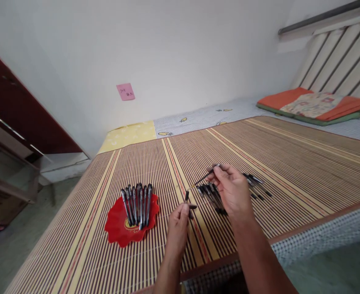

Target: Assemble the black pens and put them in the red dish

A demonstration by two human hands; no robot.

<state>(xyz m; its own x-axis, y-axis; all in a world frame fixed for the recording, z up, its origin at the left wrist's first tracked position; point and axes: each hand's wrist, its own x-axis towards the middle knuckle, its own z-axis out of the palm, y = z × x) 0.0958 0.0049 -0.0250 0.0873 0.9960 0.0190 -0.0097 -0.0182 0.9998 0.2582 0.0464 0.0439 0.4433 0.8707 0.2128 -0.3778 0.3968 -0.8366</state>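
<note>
Centre of frame, over the striped mat on the bed: right hand has its grip pinched closed on a thin pen refill, tip pointing lower left. Left hand is closed on a short dark pen cap, held upright just below that tip; the two are near, not touching. A loose pile of pens lies under the right hand. A red plate left of centre carries a row of pens. Risk, as judged: the slim refill could slip from so light a pinch, or miss its mark if the parts are misaligned.
</note>
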